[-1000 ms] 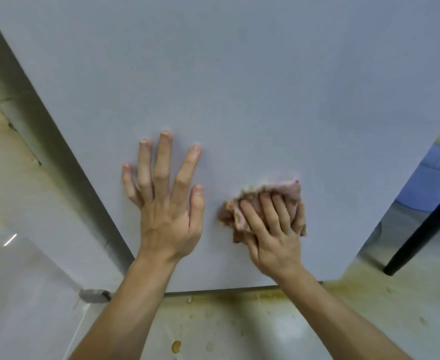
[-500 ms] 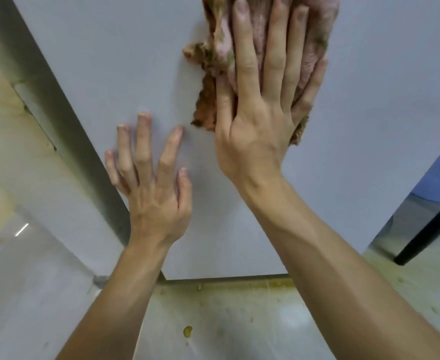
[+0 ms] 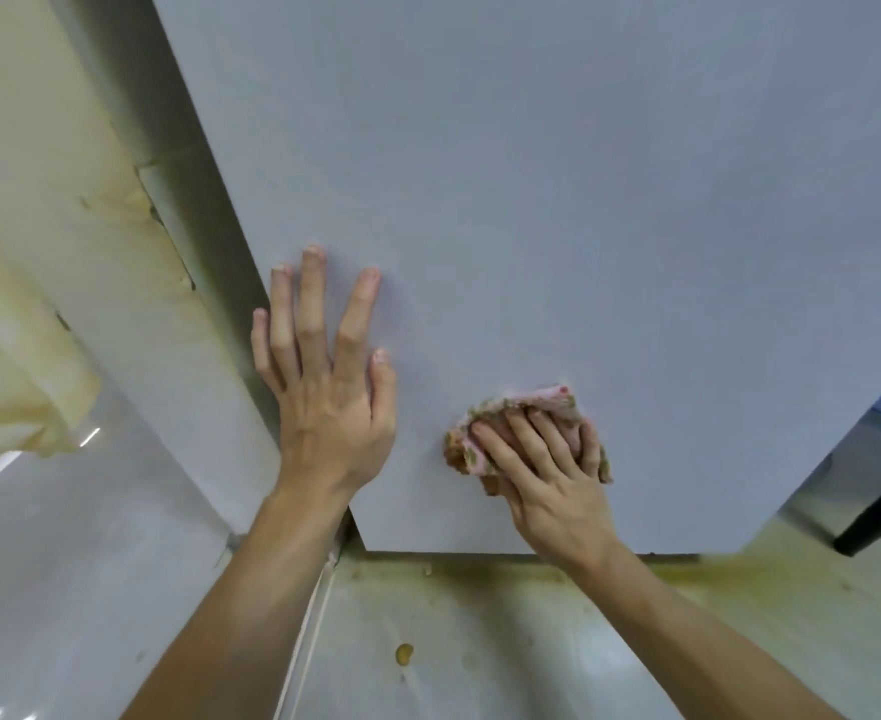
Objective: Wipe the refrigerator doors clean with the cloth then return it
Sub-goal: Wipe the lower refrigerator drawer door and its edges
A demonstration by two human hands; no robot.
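Now the cloth (image 3: 542,396) has been brought back down. Half a second ago it was pushed high up on the refrigerator door (image 3: 531,200). Now it is held low on the door, close to the bottom edge and a little to the right.

The cloth is bunched up and pressed flat on the door by the right hand (image 3: 557,475). Its fingers (image 3: 534,441) are laid close together over the cloth, nearly straight. The thumb is hidden, so it cannot be told if the cloth is pinched from below.

The left hand (image 3: 329,407) has hardly been moved. It is kept flat on the door beside the left edge, with its fingers (image 3: 313,304) spread out.

So one up-and-down rub has likely been finished on this part. The door looks plain and grey here, and no marks can be seen on it. Brown dirt can be seen on the pink cloth. The wiping is probably not over yet, since only this strip has been rubbed. The cloth has not been put back yet.

Yellow stains and a small blob are seen on the floor (image 3: 480,641) below the door.
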